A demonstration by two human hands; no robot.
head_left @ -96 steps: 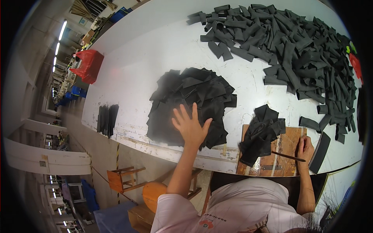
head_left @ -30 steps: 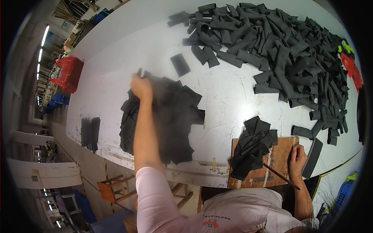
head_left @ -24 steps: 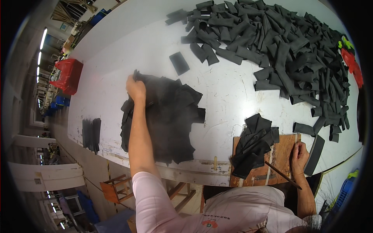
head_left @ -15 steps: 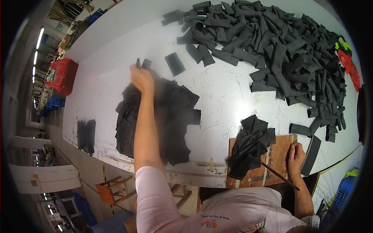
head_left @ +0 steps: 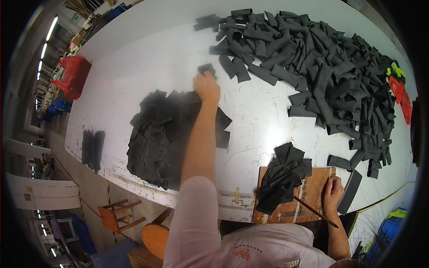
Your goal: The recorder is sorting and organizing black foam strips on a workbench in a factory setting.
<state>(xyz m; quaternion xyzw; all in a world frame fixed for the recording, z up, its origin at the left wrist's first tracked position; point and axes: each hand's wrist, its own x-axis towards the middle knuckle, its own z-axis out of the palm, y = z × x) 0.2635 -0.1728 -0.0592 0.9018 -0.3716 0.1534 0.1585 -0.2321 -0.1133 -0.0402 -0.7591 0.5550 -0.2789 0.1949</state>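
My left hand (head_left: 207, 87) reaches far over the white table, its fingers closed at the edge of a small dark fabric piece (head_left: 206, 69). Under and beside that forearm spreads a heap of flat dark fabric pieces (head_left: 156, 138). My right hand (head_left: 333, 193) rests at the right edge of a brown wooden board (head_left: 315, 190), fingers curled; what they hold, if anything, is hidden. On the board's left part lies a loose stack of dark fabric pieces (head_left: 283, 176). A thin brown stick (head_left: 315, 211) slants across the board's near edge, its lower end by my right wrist.
A large pile of tube-like dark fabric pieces (head_left: 321, 67) covers the far right of the table. A dark flat strip (head_left: 350, 192) lies right of the board. A small dark stack (head_left: 93, 149) sits at the left edge, a red bag (head_left: 73, 77) beyond, a wooden stool (head_left: 118, 216) below.
My left hand has moved right, from beyond the flat heap to the piece that lay apart. The dark piece seen by its fingers before no longer shows separately. My right hand stays at the board's edge.
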